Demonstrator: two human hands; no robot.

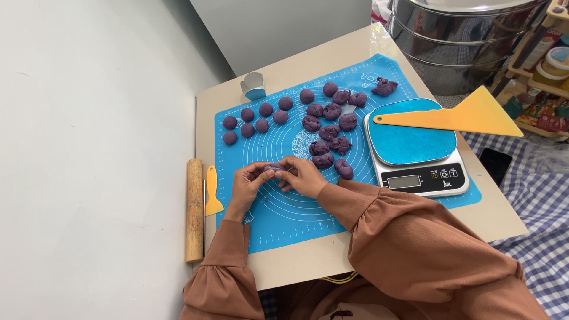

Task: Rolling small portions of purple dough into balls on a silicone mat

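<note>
Two hands meet over the middle of the blue silicone mat [278, 219] in the head view, and between them sits one small purple dough piece [274, 168]. The left hand [249, 184] curls under and around its near side, while the right hand [303, 178] closes over it from the other side, fingertips pinching the lump between both hands just above the mat. Beyond them lie two groups: smooth rounded balls [256, 118] in rows toward the far left corner, and rougher, unshaped chunks [329, 127] heaped nearer the kitchen scale [422, 178]. A large yellow scraper [456, 115] rests across the scale's blue-covered platform, its blade overhanging the right edge. A small yellow scraper [212, 191] and a wooden rolling pin [194, 210] lie just off the mat's left edge, and a small metal cutter [253, 86] stands at the far corner. Steel steamer tiers [462, 35] rise behind the table. As I judge it, the likeliest slip is the soft lump sticking to the fingers or tearing if squeezed unevenly, giving a ball that doesn't match the others. The right sleeve [379, 207] hangs close to the nearest chunks and could drag one. The overhanging scraper could tip off if the scale is bumped.
</note>
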